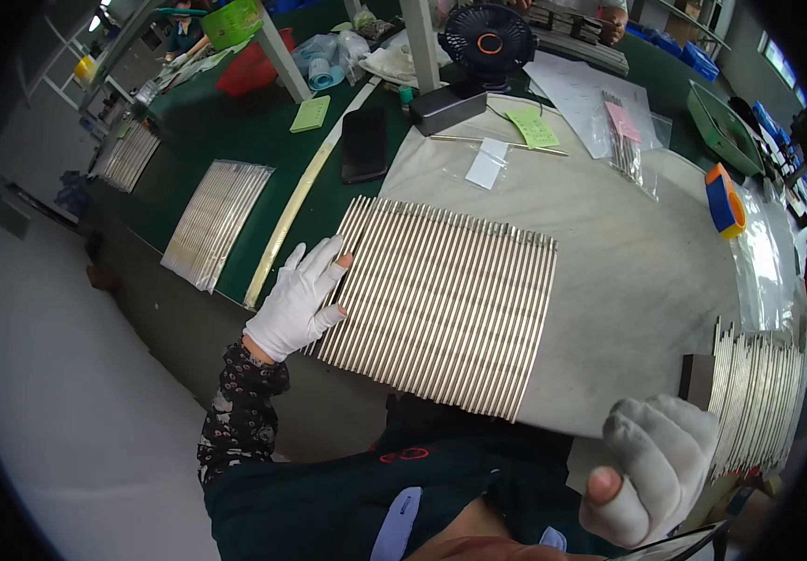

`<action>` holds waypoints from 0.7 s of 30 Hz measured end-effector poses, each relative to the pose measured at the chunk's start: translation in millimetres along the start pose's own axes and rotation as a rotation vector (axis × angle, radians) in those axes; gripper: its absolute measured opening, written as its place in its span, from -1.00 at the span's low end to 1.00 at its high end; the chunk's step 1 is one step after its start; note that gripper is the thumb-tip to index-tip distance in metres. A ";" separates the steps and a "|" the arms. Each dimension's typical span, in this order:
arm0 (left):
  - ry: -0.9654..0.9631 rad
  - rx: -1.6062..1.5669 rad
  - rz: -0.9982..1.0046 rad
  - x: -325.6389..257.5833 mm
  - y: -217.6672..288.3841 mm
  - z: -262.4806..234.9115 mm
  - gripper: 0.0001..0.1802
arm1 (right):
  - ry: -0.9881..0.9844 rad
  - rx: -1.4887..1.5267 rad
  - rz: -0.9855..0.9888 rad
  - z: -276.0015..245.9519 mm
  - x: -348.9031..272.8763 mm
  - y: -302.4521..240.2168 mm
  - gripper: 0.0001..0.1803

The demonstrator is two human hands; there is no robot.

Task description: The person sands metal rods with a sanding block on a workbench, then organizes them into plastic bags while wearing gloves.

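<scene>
Nearest, right hand (656, 472) in white glove, loosely curled, pinching a thin dark strip, right of the row of metal rods (441, 304). Farther, left hand (299, 297) open, flat against the row's left edge, fingers along the rods' long axis, running near to far.

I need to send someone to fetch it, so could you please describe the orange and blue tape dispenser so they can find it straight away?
Start at the pale cloth-covered worktable, where a wide row of thin metal rods lies under the left hand. Look to the table's far right edge: the tape dispenser stands there beside clear plastic bags. It is the only bright orange and blue thing among grey metal and pale paper.
</scene>
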State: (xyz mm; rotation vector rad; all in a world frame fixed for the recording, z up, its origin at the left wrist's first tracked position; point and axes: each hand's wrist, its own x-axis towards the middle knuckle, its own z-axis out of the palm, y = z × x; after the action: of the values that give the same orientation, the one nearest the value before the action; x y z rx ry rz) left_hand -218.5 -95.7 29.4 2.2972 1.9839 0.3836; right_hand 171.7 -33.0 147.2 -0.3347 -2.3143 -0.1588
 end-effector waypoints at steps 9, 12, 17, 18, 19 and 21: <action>0.016 0.120 -0.046 33.1 -11.9 -7.1 -0.25 | -0.038 0.094 0.214 -30.5 -0.9 -3.2 -0.79; 0.033 0.137 -0.213 48.3 -21.6 -15.0 -0.32 | 0.025 -0.082 0.090 18.4 -22.1 12.4 -0.80; 0.062 0.177 -0.295 97.3 -49.6 2.9 -0.33 | -0.221 -0.141 0.335 54.6 -92.3 43.5 -0.53; 0.043 0.210 -0.309 104.9 -50.9 4.0 -0.31 | -0.239 -0.148 0.428 62.1 -110.4 46.0 -0.46; 0.045 0.206 -0.319 111.4 -53.2 5.7 -0.31 | -0.245 -0.144 0.419 67.8 -124.8 46.5 -0.46; 0.067 0.224 -0.318 120.5 -57.9 8.5 -0.27 | -0.242 -0.219 0.535 76.0 -145.2 47.7 -0.49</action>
State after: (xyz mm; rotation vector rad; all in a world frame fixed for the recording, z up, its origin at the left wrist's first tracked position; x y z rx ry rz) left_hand -256.6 32.6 24.4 2.0500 2.4885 0.2237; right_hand 229.4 1.4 -9.7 -1.1187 -2.3540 -0.1064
